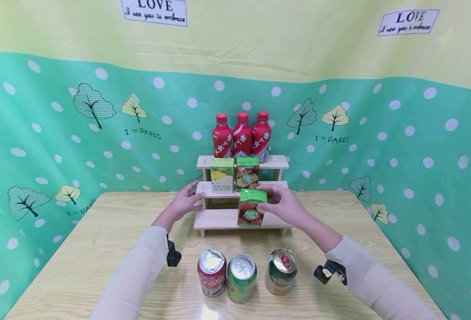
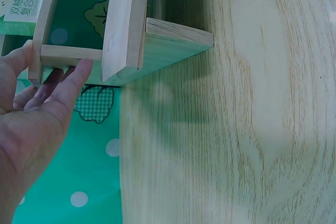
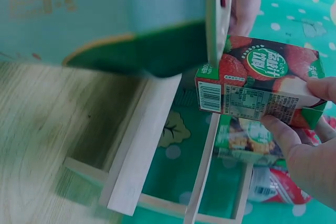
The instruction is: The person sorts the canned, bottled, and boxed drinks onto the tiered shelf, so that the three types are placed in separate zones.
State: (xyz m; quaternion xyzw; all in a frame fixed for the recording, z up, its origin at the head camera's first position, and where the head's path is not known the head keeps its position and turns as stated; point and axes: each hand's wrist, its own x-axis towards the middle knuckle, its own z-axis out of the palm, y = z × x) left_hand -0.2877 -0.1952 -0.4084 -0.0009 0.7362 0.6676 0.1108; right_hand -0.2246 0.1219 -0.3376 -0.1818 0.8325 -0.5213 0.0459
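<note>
A wooden three-step shelf (image 1: 215,218) stands on the table. My left hand (image 1: 185,201) grips its left end; in the left wrist view the digits of that hand (image 2: 44,114) straddle the middle plank's end (image 2: 37,61). My right hand (image 1: 285,204) pinches a juice box with strawberries on it (image 1: 251,208), held upright in front of the middle step, its base over the lowest step. Thumb and fingertips press its sides in the right wrist view, near the box's top end (image 3: 262,74). Behind it, a yellow-green juice box (image 1: 222,175) and a brown-green one (image 1: 247,171) stand on the middle step.
Three red bottles (image 1: 241,138) line the top step. Nearer me stand a red can (image 1: 212,278), a light-green can (image 1: 241,282) and a dark-green can (image 1: 281,275) by my right forearm. A patterned curtain (image 1: 167,111) encloses the table (image 1: 111,231).
</note>
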